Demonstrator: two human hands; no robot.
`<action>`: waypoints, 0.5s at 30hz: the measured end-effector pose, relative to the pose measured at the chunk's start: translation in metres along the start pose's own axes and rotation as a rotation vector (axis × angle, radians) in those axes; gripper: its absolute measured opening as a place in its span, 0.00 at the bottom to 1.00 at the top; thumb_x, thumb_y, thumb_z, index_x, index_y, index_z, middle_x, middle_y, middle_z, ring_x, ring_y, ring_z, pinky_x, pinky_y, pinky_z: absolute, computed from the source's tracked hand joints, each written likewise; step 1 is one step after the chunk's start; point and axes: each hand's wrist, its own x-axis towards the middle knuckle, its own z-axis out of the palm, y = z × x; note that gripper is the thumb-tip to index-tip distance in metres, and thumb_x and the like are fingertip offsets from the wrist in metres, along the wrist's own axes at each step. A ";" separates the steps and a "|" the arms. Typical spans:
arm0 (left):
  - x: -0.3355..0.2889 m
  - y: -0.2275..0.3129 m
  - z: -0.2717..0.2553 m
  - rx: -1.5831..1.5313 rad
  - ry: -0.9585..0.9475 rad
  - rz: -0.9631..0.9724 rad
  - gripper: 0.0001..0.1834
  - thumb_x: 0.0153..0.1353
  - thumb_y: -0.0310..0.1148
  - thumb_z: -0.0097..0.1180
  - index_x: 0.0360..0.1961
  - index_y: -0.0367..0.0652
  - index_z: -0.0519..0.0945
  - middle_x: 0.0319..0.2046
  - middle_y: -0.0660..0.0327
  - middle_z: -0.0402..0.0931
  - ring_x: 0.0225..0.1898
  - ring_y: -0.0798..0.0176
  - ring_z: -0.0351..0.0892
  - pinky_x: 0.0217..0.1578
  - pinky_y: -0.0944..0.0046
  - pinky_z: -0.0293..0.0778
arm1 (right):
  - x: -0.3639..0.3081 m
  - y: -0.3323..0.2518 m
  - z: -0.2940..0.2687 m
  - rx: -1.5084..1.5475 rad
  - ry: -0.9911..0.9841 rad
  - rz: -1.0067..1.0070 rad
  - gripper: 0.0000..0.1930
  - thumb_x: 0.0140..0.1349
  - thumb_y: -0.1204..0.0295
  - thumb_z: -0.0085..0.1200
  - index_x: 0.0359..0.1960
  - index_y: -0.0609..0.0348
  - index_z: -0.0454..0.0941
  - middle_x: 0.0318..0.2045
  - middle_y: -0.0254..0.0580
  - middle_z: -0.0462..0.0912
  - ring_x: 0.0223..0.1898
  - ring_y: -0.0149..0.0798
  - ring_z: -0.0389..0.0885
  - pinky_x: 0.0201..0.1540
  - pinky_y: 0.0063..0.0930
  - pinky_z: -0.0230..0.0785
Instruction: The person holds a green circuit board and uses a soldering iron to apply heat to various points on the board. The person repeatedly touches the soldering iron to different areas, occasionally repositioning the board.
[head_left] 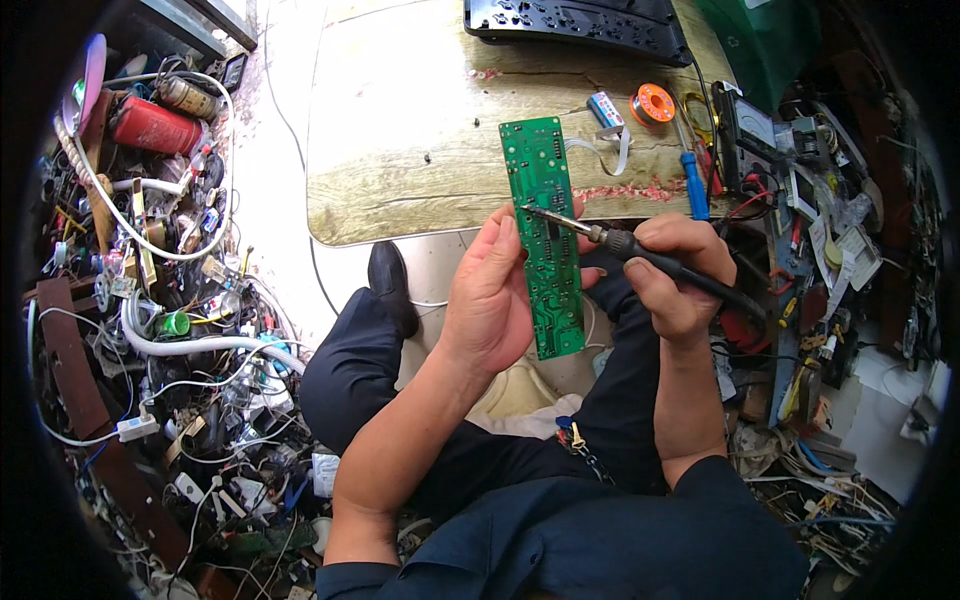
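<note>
My left hand holds a long green circuit board upright in front of me, fingers wrapped round its lower half. My right hand grips a black soldering iron like a pen. The iron's metal tip touches the board's upper middle, just above my left thumb. Both forearms come in from below, over my dark trousers.
A low wooden table stands ahead with a black keyboard-like case, an orange solder spool, a blue screwdriver and a white ribbon cable. Heaps of wires, parts and a red cylinder lie left; more tools and a multimeter lie right.
</note>
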 end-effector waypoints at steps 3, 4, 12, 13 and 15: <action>0.000 0.000 0.000 0.000 0.000 -0.001 0.24 0.77 0.43 0.44 0.69 0.46 0.64 0.65 0.52 0.71 0.55 0.54 0.80 0.54 0.44 0.81 | 0.000 -0.001 0.000 0.008 -0.004 0.020 0.14 0.48 0.82 0.66 0.37 0.67 0.78 0.31 0.50 0.84 0.32 0.39 0.84 0.38 0.31 0.77; 0.000 0.000 -0.001 -0.001 -0.003 0.000 0.24 0.77 0.43 0.44 0.69 0.46 0.64 0.65 0.52 0.71 0.55 0.54 0.80 0.53 0.44 0.81 | -0.001 -0.001 0.000 0.009 -0.005 0.025 0.14 0.48 0.82 0.66 0.37 0.67 0.78 0.31 0.50 0.84 0.32 0.39 0.84 0.38 0.31 0.77; 0.001 -0.001 0.000 0.019 0.011 -0.007 0.25 0.77 0.45 0.42 0.69 0.46 0.64 0.65 0.53 0.71 0.55 0.55 0.80 0.54 0.45 0.81 | -0.001 -0.004 0.002 -0.026 0.015 0.022 0.13 0.48 0.82 0.66 0.37 0.67 0.78 0.31 0.50 0.84 0.31 0.38 0.84 0.37 0.30 0.77; 0.001 -0.001 -0.001 0.021 0.008 -0.008 0.24 0.77 0.45 0.42 0.69 0.46 0.65 0.65 0.53 0.71 0.55 0.55 0.80 0.54 0.44 0.80 | -0.001 -0.004 0.001 -0.027 0.011 0.023 0.13 0.48 0.82 0.66 0.37 0.67 0.78 0.31 0.50 0.84 0.31 0.38 0.84 0.37 0.30 0.77; 0.000 -0.001 -0.001 0.021 0.012 -0.010 0.24 0.77 0.45 0.43 0.69 0.46 0.65 0.65 0.53 0.71 0.55 0.55 0.80 0.54 0.44 0.80 | 0.000 -0.004 0.001 -0.020 0.000 0.025 0.13 0.48 0.82 0.66 0.37 0.66 0.77 0.31 0.50 0.84 0.31 0.38 0.84 0.37 0.30 0.76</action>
